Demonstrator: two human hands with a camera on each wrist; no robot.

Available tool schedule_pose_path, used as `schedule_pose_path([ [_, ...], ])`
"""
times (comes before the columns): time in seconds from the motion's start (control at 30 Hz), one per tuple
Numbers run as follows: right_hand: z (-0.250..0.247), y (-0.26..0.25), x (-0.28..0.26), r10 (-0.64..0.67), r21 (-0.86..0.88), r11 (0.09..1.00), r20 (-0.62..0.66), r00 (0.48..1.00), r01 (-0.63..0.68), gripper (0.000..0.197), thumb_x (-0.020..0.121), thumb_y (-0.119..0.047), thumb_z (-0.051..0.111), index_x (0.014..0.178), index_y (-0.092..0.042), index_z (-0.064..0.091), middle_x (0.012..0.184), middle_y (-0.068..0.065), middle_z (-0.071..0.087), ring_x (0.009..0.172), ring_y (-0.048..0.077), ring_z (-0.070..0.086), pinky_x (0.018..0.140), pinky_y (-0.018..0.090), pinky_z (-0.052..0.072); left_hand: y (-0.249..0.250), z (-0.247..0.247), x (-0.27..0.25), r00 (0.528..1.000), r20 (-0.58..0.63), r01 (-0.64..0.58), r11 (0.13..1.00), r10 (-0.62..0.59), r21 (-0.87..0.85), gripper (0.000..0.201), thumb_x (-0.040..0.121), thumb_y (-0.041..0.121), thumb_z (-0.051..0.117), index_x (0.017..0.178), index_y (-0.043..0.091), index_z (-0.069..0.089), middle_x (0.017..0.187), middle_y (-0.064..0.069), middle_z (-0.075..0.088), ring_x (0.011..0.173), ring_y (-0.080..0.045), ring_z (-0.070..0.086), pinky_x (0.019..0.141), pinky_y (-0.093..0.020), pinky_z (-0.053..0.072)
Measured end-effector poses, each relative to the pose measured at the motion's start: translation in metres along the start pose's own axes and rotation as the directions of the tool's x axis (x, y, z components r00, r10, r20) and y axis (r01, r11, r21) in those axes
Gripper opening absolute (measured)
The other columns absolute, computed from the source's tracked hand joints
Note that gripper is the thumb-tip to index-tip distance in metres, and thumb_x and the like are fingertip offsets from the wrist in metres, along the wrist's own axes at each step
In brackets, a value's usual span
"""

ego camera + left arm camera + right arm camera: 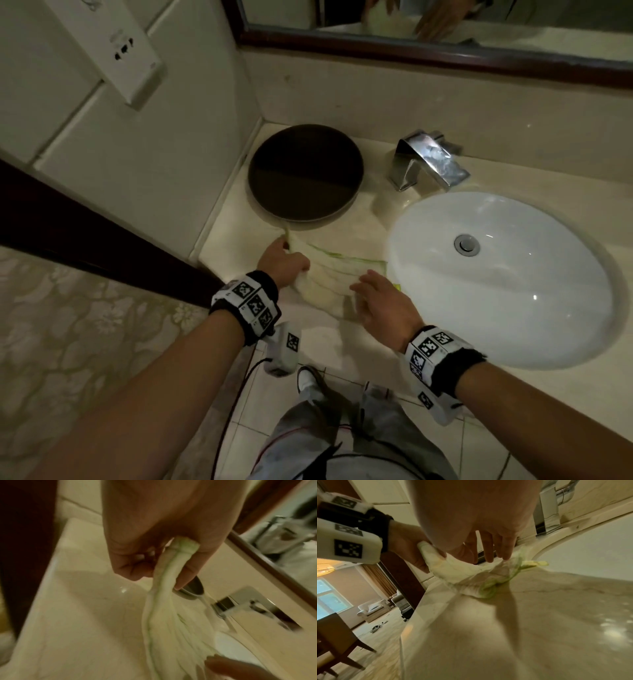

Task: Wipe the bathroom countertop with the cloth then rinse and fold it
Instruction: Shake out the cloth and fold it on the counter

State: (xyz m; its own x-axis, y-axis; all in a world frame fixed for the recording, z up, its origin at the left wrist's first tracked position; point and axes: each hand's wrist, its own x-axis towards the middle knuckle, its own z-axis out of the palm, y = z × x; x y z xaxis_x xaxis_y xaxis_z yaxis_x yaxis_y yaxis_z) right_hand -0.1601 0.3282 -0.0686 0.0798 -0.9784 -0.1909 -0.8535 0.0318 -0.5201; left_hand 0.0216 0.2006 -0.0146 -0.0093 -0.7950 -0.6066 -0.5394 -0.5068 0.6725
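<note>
A pale cloth with green edging (329, 274) (164, 622) (471, 574) lies bunched on the beige countertop (325, 226), left of the white sink (496, 274). My left hand (284, 262) (154, 555) grips one end of it in curled fingers and lifts that end off the counter. My right hand (373, 294) (488, 550) has straight, spread fingers, and their tips touch the cloth's other end beside the basin rim. A yellow-green corner of the cloth (536, 563) sticks out toward the sink.
A dark round tray (305, 173) sits in the back left corner of the counter. A chrome faucet (428, 159) stands behind the sink. A mirror (445, 20) runs along the back wall, a dark door frame (102, 240) borders the left, and tiled floor lies below.
</note>
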Motion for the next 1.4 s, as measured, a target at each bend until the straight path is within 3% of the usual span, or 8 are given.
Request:
schedule_pose_path([
  [0.2,-0.020,0.028,-0.014,0.080,0.105,0.992,-0.070,0.994,-0.073,0.038,0.091,-0.026,0.046,0.123,-0.013,0.061,0.130,0.010,0.054,0.122,0.027,0.048,0.096,0.037,0.044,0.023,0.063,-0.034,0.975,0.079,-0.220,0.889,0.206,0.400,0.033,0.075,0.030,0.058,0.105,0.031,0.044,0.090,-0.001,0.066,0.082,-0.023,0.061,0.067,-0.030,0.044],
  [0.37,-0.027,0.045,-0.019,0.151,0.106,0.983,-0.015,0.988,-0.149,0.032,0.093,-0.020,0.051,0.122,-0.012,0.062,0.120,0.008,0.056,0.113,0.026,0.049,0.092,0.032,0.039,0.012,0.123,-0.048,0.931,0.313,-0.351,0.702,0.189,0.620,0.049,0.092,0.043,0.053,0.127,0.014,0.037,0.108,-0.008,0.062,0.090,-0.028,0.059,0.074,-0.032,0.041],
  [0.47,-0.025,0.049,-0.022,0.197,0.147,0.970,0.000,0.980,-0.195,0.035,0.092,-0.027,0.047,0.121,-0.014,0.061,0.114,0.007,0.059,0.109,0.026,0.052,0.088,0.034,0.042,0.003,0.128,-0.050,0.925,0.282,-0.379,0.635,0.254,0.673,0.034,0.095,0.031,0.048,0.122,0.012,0.040,0.110,-0.009,0.061,0.086,-0.027,0.057,0.071,-0.034,0.042],
  [0.67,-0.030,0.046,-0.011,0.282,0.237,0.930,0.031,0.959,-0.281,0.030,0.095,-0.022,0.049,0.122,-0.020,0.061,0.112,0.005,0.067,0.102,0.027,0.061,0.086,0.034,0.047,-0.021,0.112,-0.052,0.919,0.258,-0.366,0.407,0.298,0.837,0.040,0.091,0.043,0.050,0.118,0.014,0.045,0.115,-0.009,0.051,0.105,-0.030,0.053,0.082,-0.038,0.045],
  [1.0,-0.025,0.029,0.015,0.418,0.323,0.849,0.071,0.906,-0.417,0.028,0.092,-0.044,0.052,0.110,-0.026,0.064,0.106,0.001,0.069,0.098,0.026,0.062,0.086,0.034,0.046,-0.023,0.100,-0.061,0.870,0.283,-0.475,0.534,0.404,0.699,0.021,0.096,0.029,0.045,0.099,0.010,0.054,0.094,-0.010,0.056,0.082,-0.032,0.055,0.066,-0.033,0.036],
  [1.17,-0.023,0.028,0.022,0.493,0.275,0.829,0.050,0.869,-0.486,0.019,0.094,-0.035,0.048,0.103,-0.021,0.059,0.104,0.007,0.067,0.095,0.030,0.059,0.074,0.032,0.041,-0.035,0.095,-0.059,0.830,0.399,-0.556,0.525,0.389,0.645,0.026,0.096,0.026,0.045,0.096,0.009,0.065,0.094,-0.010,0.059,0.086,-0.031,0.058,0.075,-0.036,0.046],
  [1.3,-0.027,0.023,0.020,0.367,0.026,0.930,-0.005,0.930,-0.367,0.017,0.096,-0.026,0.039,0.101,-0.014,0.050,0.098,0.010,0.064,0.089,0.034,0.058,0.069,0.034,0.041,-0.045,0.083,-0.053,0.789,0.293,-0.581,0.502,0.539,0.640,0.026,0.090,0.015,0.054,0.112,0.011,0.066,0.113,-0.009,0.056,0.104,-0.027,0.051,0.087,-0.034,0.043],
  [1.4,-0.026,0.016,0.016,0.075,-0.114,0.990,-0.115,0.991,-0.088,0.023,0.083,-0.022,0.044,0.100,-0.011,0.056,0.098,0.009,0.058,0.090,0.031,0.054,0.063,0.035,0.045,-0.048,0.077,-0.048,0.803,0.221,-0.519,0.467,0.554,0.716,0.030,0.087,0.018,0.057,0.116,0.011,0.061,0.120,-0.009,0.050,0.109,-0.027,0.046,0.087,-0.036,0.047],
])
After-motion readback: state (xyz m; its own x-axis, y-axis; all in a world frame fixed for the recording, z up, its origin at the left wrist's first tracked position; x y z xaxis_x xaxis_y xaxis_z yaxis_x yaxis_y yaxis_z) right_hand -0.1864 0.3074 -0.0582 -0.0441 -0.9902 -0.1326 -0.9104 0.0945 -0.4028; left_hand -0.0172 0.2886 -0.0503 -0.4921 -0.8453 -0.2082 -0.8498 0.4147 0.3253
